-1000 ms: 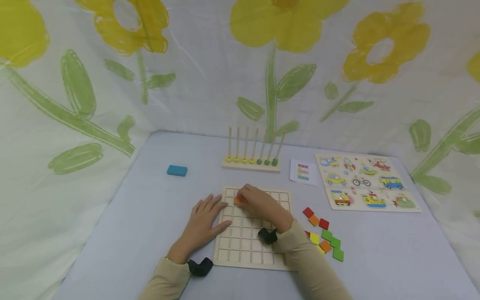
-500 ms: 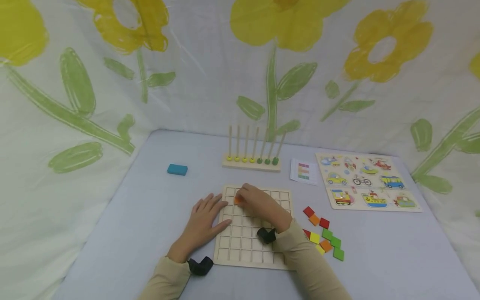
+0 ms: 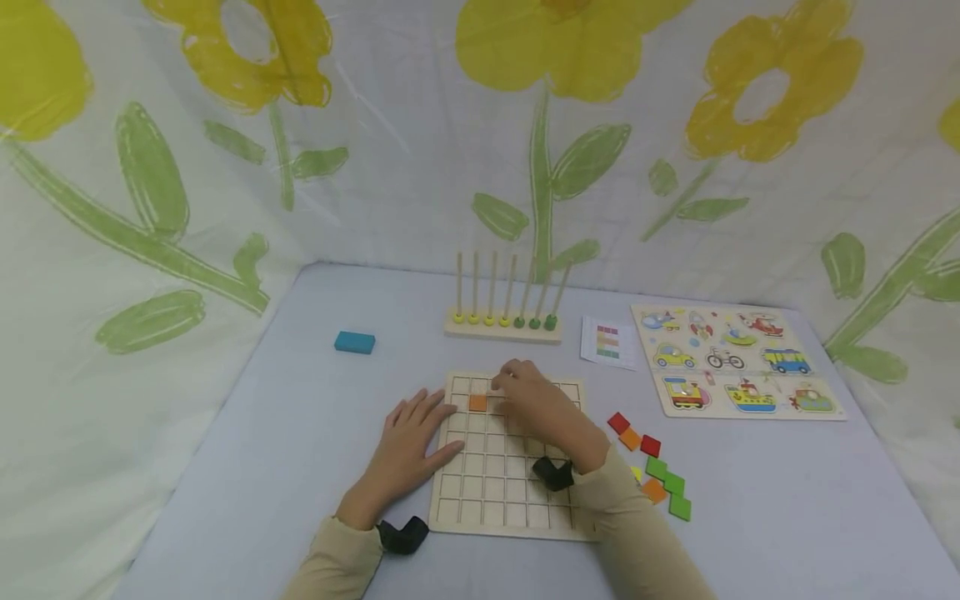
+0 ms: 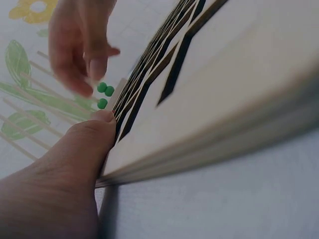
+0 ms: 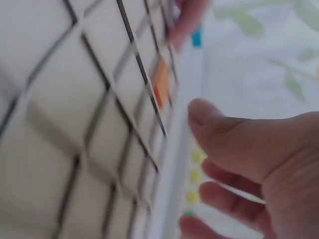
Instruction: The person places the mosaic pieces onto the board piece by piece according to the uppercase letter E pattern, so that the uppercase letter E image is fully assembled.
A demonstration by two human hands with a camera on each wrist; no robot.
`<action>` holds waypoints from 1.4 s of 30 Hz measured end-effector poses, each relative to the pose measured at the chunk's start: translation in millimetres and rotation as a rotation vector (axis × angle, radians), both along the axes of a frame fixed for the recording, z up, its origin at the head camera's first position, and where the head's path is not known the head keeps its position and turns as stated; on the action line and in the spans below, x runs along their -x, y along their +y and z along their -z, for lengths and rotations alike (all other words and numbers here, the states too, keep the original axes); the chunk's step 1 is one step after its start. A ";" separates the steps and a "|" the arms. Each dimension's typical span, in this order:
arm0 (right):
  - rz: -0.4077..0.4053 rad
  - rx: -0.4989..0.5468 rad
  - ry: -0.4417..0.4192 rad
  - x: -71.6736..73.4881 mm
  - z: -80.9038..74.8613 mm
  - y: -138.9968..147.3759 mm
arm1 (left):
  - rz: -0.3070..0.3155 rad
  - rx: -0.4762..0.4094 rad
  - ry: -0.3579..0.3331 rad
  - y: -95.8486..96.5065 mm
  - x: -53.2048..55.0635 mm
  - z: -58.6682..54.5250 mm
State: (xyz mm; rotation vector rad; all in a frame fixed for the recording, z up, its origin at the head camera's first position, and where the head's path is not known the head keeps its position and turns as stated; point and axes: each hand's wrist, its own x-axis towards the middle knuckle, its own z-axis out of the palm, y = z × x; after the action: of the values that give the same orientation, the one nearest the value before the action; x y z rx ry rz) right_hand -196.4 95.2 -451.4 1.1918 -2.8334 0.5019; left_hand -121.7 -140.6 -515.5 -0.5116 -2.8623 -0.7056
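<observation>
An orange square tile [image 3: 477, 402] sits in a cell of the wooden grid board [image 3: 454, 527], second row from the top, near the left side. My right hand [image 3: 540, 408] hovers over the board just right of that tile. In the right wrist view its thumb [image 5: 204, 112] and fingers are apart, with nothing between them, and the orange tile [image 5: 161, 83] lies beyond. My left hand [image 3: 408, 437] lies flat, fingers spread, its fingertips and thumb on the board's left edge. The left wrist view shows that thumb [image 4: 84, 144] against the board's edge [image 4: 214, 154].
Several red, orange, yellow and green tiles [image 3: 656, 468] lie right of the board, some behind the right sleeve. Behind it stand a peg rack [image 3: 502, 330] with beads and a pattern card [image 3: 607, 343]. A picture puzzle [image 3: 738, 362] is at right, a teal block [image 3: 355, 342] at left.
The right hand has let go of the orange tile and moved right, leaving the tile in its cell in full sight. The left hand stays in place.
</observation>
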 end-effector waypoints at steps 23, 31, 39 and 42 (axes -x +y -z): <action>0.442 -0.113 -0.279 -32.6 -1.1 148.1 | -0.019 -0.006 0.001 -0.8 -0.1 -0.5; 0.434 -0.115 -0.272 -29.6 4.5 141.6 | -0.018 -0.001 -0.006 1.5 -0.8 -0.2; 0.416 -0.103 -0.232 -26.4 10.6 137.2 | -0.013 -0.013 0.008 1.3 -0.9 0.2; 0.411 -0.091 -0.225 -25.2 10.6 136.0 | -0.013 -0.016 0.008 1.1 -0.9 0.5</action>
State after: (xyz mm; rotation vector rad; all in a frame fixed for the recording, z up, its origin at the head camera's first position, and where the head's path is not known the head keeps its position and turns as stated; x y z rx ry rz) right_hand -171.2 231.2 -462.0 0.5576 -3.1981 0.5122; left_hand -120.8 -139.5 -516.0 -0.4926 -2.8481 -0.7220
